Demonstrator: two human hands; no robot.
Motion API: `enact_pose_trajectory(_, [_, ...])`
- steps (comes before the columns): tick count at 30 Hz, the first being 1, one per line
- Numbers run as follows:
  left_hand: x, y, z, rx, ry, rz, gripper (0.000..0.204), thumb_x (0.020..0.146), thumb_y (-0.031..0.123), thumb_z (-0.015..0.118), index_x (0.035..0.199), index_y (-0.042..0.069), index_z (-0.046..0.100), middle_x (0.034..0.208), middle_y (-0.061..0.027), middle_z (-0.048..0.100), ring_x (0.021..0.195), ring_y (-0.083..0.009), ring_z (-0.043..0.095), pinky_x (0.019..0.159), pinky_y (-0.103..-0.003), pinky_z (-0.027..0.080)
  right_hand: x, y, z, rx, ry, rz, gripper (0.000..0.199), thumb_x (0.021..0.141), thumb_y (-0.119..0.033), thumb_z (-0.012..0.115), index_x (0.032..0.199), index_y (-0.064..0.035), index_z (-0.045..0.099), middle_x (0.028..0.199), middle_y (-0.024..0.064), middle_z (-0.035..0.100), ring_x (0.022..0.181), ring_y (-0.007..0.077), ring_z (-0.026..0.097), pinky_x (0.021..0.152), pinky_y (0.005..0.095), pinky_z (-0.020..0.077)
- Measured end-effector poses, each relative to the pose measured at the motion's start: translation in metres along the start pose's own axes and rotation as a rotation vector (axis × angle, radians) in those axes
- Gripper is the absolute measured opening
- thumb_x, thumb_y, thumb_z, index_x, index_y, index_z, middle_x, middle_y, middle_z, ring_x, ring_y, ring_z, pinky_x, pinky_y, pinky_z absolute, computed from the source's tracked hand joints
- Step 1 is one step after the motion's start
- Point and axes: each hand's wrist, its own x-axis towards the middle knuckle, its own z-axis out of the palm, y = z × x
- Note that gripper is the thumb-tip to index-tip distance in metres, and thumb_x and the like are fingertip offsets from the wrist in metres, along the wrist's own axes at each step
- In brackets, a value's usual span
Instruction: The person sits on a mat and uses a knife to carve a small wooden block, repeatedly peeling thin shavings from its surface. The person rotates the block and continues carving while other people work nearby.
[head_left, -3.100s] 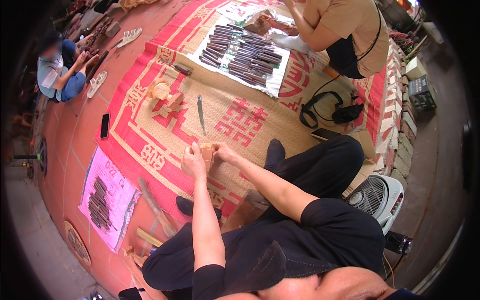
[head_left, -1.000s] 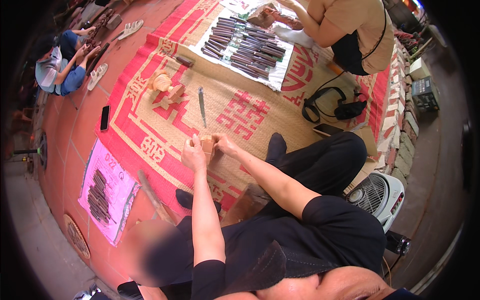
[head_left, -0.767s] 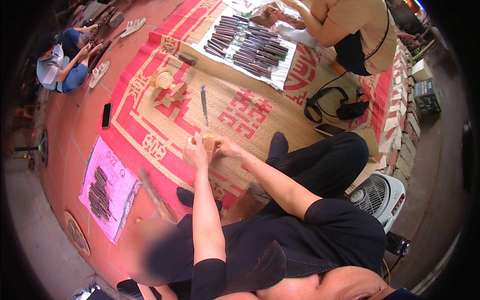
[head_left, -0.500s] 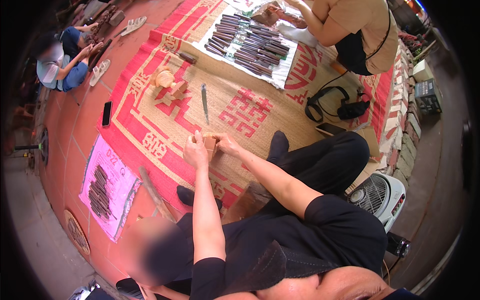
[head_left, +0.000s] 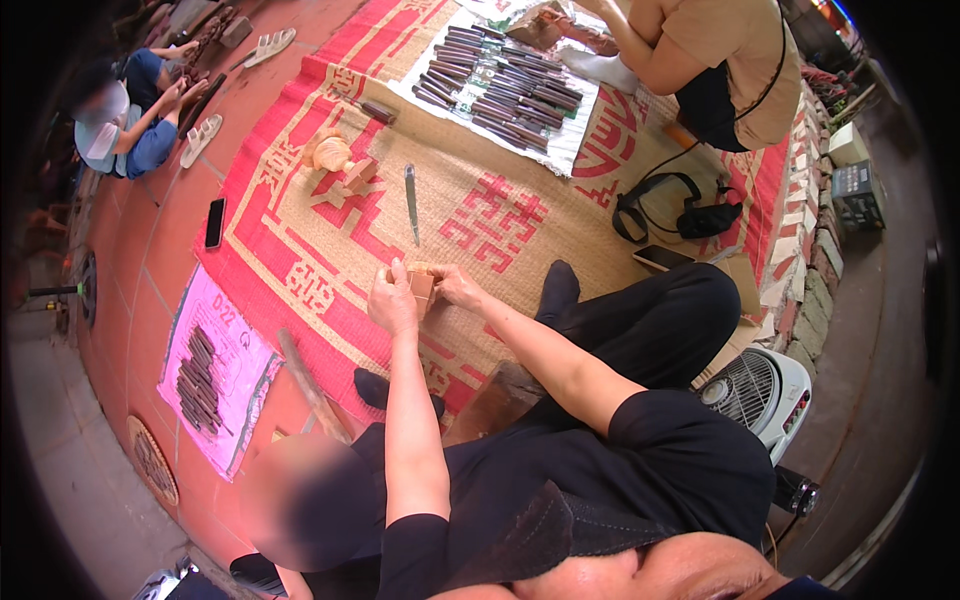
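Observation:
My left hand (head_left: pixel 394 302) is closed around the left side of a small reddish-brown block (head_left: pixel 424 287) with a pale, yellowish piece at its top. The fingers of my right hand (head_left: pixel 458 287) pinch the block's right side. Both hands are held together above the woven mat, and my fingers hide part of the block. Just beyond them a knife-like metal tool (head_left: pixel 411 205) lies on the mat, pointing toward my hands. Farther left rest a pale rounded bundle (head_left: pixel 331 152) and another brown block (head_left: pixel 360 176) touching it.
Several dark sticks (head_left: pixel 510 85) lie on a white sheet at the far side, beside a seated person (head_left: pixel 725 60). More dark sticks (head_left: pixel 201 385) lie on a pink sheet at left. A phone (head_left: pixel 214 224), a wooden bar (head_left: pixel 310 380), a black strap (head_left: pixel 640 205) and a fan (head_left: pixel 755 390) surround me.
My hands and the block stay almost in the same place, with only a slight shift. The arm of a person at the lower left has moved a little.

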Motion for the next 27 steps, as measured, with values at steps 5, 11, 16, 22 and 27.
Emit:
enact_pose_trajectory(5, [-0.002,0.003,0.002,-0.075,0.021,0.021,0.042,0.088,0.045,0.054,0.076,0.007,0.065,0.072,-0.0153,0.066,0.068,-0.0352,0.063,0.06,-0.047,0.046,0.019,0.017,-0.024,-0.341,0.157,0.043,0.019,0.075,0.003,0.064,0.093,-0.0003,0.066,0.082,0.002,0.065,0.075,0.0087,0.058,0.068,0.0253,0.0484])
enact_pose_trajectory(11, [-0.001,-0.003,-0.001,-0.075,0.013,-0.007,0.042,0.089,0.045,0.054,0.076,0.007,0.065,0.072,-0.0158,0.066,0.068,-0.0356,0.063,0.06,-0.047,0.046,-0.005,-0.004,0.006,0.206,0.018,0.081,0.015,0.067,0.005,0.067,0.076,-0.0032,0.059,0.072,-0.0016,0.058,0.07,0.009,0.054,0.065,0.0244,0.046])
enact_pose_trajectory(16, [0.001,-0.001,0.005,-0.045,-0.012,0.015,0.049,0.09,0.052,0.049,0.08,0.008,0.067,0.075,-0.015,0.067,0.072,-0.0368,0.064,0.062,-0.047,0.047,0.02,0.029,-0.023,-0.043,0.094,0.016,0.014,0.068,0.006,0.066,0.076,-0.0027,0.058,0.072,-0.0003,0.06,0.07,0.0102,0.056,0.064,0.0251,0.0469])
enact_pose_trajectory(22, [0.001,-0.006,0.001,-0.043,0.001,0.009,0.042,0.089,0.046,0.053,0.08,0.007,0.066,0.075,-0.0153,0.067,0.071,-0.0358,0.064,0.062,-0.047,0.048,-0.003,0.003,0.0,0.015,-0.056,-0.029,0.013,0.063,0.003,0.064,0.07,-0.0026,0.056,0.068,-0.0017,0.054,0.067,0.0106,0.052,0.062,0.0262,0.0454])
enact_pose_trajectory(27, [0.0,0.0,0.001,-0.035,0.005,0.027,0.043,0.089,0.047,0.052,0.081,0.008,0.067,0.075,-0.0148,0.067,0.071,-0.0356,0.064,0.062,-0.047,0.048,0.013,0.023,-0.012,-0.11,0.11,-0.013,0.013,0.065,0.0,0.066,0.071,-0.0026,0.055,0.066,-0.0017,0.057,0.066,0.0104,0.053,0.06,0.0281,0.0451])
